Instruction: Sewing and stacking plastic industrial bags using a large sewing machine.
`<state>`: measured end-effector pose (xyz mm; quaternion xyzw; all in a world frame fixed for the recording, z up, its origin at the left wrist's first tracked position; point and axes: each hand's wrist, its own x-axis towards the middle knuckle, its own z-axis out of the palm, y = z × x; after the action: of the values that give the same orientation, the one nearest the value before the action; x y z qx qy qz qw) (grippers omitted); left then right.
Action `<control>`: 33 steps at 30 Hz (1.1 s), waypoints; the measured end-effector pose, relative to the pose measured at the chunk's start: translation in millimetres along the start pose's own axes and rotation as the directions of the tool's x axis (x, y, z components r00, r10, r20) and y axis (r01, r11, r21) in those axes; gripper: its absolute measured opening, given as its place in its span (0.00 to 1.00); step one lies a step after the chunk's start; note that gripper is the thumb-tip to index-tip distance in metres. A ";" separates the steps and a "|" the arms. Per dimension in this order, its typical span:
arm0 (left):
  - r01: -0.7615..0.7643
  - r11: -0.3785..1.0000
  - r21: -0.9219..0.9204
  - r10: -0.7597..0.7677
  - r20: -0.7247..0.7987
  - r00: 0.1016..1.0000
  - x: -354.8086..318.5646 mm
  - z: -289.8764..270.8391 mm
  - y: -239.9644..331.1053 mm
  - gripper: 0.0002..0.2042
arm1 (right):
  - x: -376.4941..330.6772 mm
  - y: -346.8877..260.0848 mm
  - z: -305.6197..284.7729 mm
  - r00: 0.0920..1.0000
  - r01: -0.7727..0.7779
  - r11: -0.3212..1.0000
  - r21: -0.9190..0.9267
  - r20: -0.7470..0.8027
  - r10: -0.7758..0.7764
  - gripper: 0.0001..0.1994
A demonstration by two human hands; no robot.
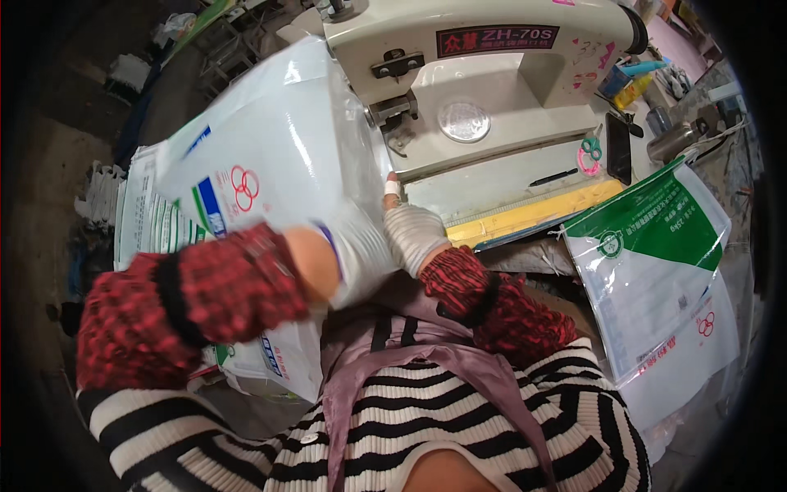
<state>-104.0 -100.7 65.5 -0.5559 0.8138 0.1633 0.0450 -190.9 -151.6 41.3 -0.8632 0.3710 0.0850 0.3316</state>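
A large white sack (pixel 283 123) with blue, green and red print lies left of the sewing machine (pixel 467 74), its right edge beside the machine's needle area (pixel 398 123). My left hand (pixel 365 254), in a pale glove with a purple cuff, is at the sack's near edge; its fingers are blurred and hidden. My right hand (pixel 414 230), in a grey-white glove, is closed at the sack's near right corner. One bare-tipped digit with a white wrap points up along the sack's edge, just below the needle area. The other fingers of that hand are mostly hidden.
Stacked printed sacks (pixel 139 205) lie at the left. A green-and-white sack (pixel 656 262) hangs over the right edge. On the machine table are a yellow strip (pixel 533 215), a black pen (pixel 553 177), small scissors (pixel 589 154), a phone (pixel 618 148) and a metal bottle (pixel 676 141).
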 end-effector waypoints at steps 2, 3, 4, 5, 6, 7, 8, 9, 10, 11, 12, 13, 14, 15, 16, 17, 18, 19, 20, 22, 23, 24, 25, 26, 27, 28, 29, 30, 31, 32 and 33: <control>-0.050 0.998 -0.037 0.049 -0.028 0.998 8.8 -26.6 -6.8 0.09 | 10.9 8.6 -17.9 0.990 0.073 0.987 -0.142 -0.109 -0.089 0.29; -0.086 0.994 -0.071 0.082 -0.059 0.995 12.0 -48.3 -6.6 0.09 | 22.7 11.8 -34.5 0.990 0.059 0.992 -0.115 -0.118 -0.072 0.31; -0.096 0.991 -0.091 0.086 -0.101 0.991 2.8 -75.6 -1.0 0.09 | 33.3 10.2 -33.4 0.971 0.126 0.977 -0.172 -0.181 -0.157 0.31; -0.109 0.988 -0.111 0.093 -0.143 0.985 -5.0 -101.3 6.9 0.09 | 46.4 6.6 -35.8 0.978 0.111 0.984 -0.140 -0.162 -0.134 0.31; -0.170 0.973 -0.158 0.140 -0.185 0.973 1.9 -116.9 9.7 0.09 | 56.8 16.1 -37.6 0.989 0.043 0.993 -0.111 -0.135 -0.058 0.30; -0.006 0.954 0.300 -0.163 0.534 0.829 -7.9 -119.7 41.1 0.12 | 55.3 14.3 -37.0 0.989 0.052 0.993 -0.106 -0.135 -0.067 0.30; -0.058 0.936 0.346 -0.125 0.483 0.867 -11.2 -81.6 58.3 0.10 | 53.6 15.9 -32.8 0.991 0.070 0.997 0.023 -0.114 -0.067 0.30; -0.113 0.967 0.228 -0.018 0.506 0.862 -12.5 -67.8 74.8 0.10 | 43.8 5.8 -29.7 0.987 0.133 0.981 0.141 -0.105 -0.118 0.29; -0.190 0.977 0.095 0.115 0.515 0.849 -8.5 -58.3 82.4 0.10 | 31.1 9.6 -16.2 0.976 0.186 0.937 0.296 -0.166 -0.142 0.31; -0.216 0.970 0.107 0.131 0.518 0.845 0.8 -49.9 86.5 0.10 | 65.6 42.9 40.7 0.965 0.204 0.872 0.445 -0.243 -0.101 0.33; -0.244 0.969 0.047 0.197 0.456 0.868 7.2 -41.5 89.4 0.10 | 97.4 72.0 92.1 0.950 0.229 0.783 0.579 -0.307 -0.051 0.35; -0.188 0.982 -0.026 0.184 0.374 0.909 -6.9 -32.8 85.1 0.10 | 35.1 71.9 84.6 0.955 0.254 0.780 0.572 -0.275 -0.109 0.35; -0.319 0.945 0.079 0.203 0.622 0.756 9.4 -96.0 101.3 0.10 | 2.1 66.8 44.6 0.988 0.107 0.930 0.352 -0.140 -0.061 0.36; -0.307 0.935 0.176 0.123 0.652 0.748 9.1 -119.4 104.1 0.10 | -7.7 22.8 -9.9 0.999 0.034 0.995 0.099 -0.026 -0.032 0.37; -0.247 0.929 0.274 -0.006 0.681 0.732 0.6 -126.9 93.2 0.10 | 0.7 17.7 -6.3 0.997 0.077 0.991 0.111 -0.021 -0.075 0.37; -0.238 0.930 0.280 -0.016 0.679 0.734 -7.8 -128.7 84.3 0.10 | 4.1 15.5 -7.7 0.991 0.126 0.988 0.088 -0.060 -0.121 0.38; -0.233 0.926 0.297 0.006 0.606 0.796 -14.3 -125.8 76.1 0.10 | 5.9 15.7 -7.1 0.983 0.163 0.984 0.069 -0.097 -0.156 0.38; -0.245 0.920 0.307 0.049 0.527 0.848 -16.7 -119.9 68.3 0.10 | 13.8 15.0 -10.3 0.987 0.100 0.991 -0.091 -0.118 -0.110 0.38; -0.254 0.914 0.316 0.094 0.443 0.891 -18.4 -112.6 60.4 0.09 | 26.2 12.6 -16.0 0.988 0.031 0.969 -0.247 -0.141 -0.068 0.38; -0.210 0.909 0.360 0.122 0.251 0.960 -34.4 -96.7 51.4 0.09 | 30.7 -5.2 -41.6 0.997 0.040 0.974 -0.224 -0.053 -0.053 0.34; -0.197 0.907 0.372 0.149 0.153 0.977 -38.0 -85.6 46.1 0.09 | 38.6 -2.7 -40.7 0.997 0.040 0.974 -0.224 -0.052 -0.052 0.34; -0.185 0.906 0.381 0.179 0.053 0.982 -39.6 -74.4 42.4 0.09 | 48.3 2.9 -35.5 0.990 0.060 0.977 -0.205 -0.112 -0.085 0.35; -0.181 0.943 0.279 0.144 0.146 0.979 -28.7 -59.8 55.2 0.09 | 53.0 10.9 -31.5 0.978 0.075 0.979 -0.189 -0.179 -0.110 0.36; -0.152 0.972 0.177 0.106 0.242 0.965 -13.2 -42.7 69.6 0.09 | 54.4 20.3 -23.0 0.977 0.076 0.978 -0.193 -0.180 -0.112 0.36; -0.123 0.988 0.092 0.104 0.189 0.976 -5.9 -28.0 67.9 0.09 | 52.9 26.2 -12.6 0.976 0.134 0.991 -0.015 -0.168 -0.135 0.39; -0.103 0.995 0.001 0.102 0.137 0.985 -2.3 -23.5 66.8 0.10 | 44.0 19.4 -14.0 0.975 0.180 0.970 0.164 -0.156 -0.155 0.41; -0.127 0.992 0.029 0.120 0.177 0.977 -3.2 -19.2 69.7 0.10 | 38.6 8.2 -17.6 0.997 0.075 0.952 0.295 -0.033 -0.068 0.47; -0.118 0.993 0.020 0.113 0.175 0.978 -8.1 -25.3 69.5 0.10 | 27.0 7.1 -17.6 0.998 0.007 0.970 0.242 0.063 -0.023 0.50; -0.215 0.977 -0.004 0.210 0.236 0.949 -6.7 -39.7 66.6 0.09 | 18.5 15.0 -8.3 0.996 0.083 0.983 0.161 -0.048 -0.076 0.42; -0.306 0.952 -0.032 0.301 0.292 0.908 -6.1 -54.2 62.1 0.09 | 13.0 22.2 -0.2 0.979 0.152 0.986 0.069 -0.150 -0.140 0.35; -0.253 0.967 -0.011 0.246 0.277 0.929 -10.1 -72.9 58.1 0.08 | 12.7 27.4 -0.6 0.978 0.153 0.986 0.068 -0.157 -0.141 0.35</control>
<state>-145.7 -95.6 149.3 -0.4193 0.8654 0.2334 0.1441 -201.0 -173.2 22.8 -0.8784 0.3333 -0.0203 0.3418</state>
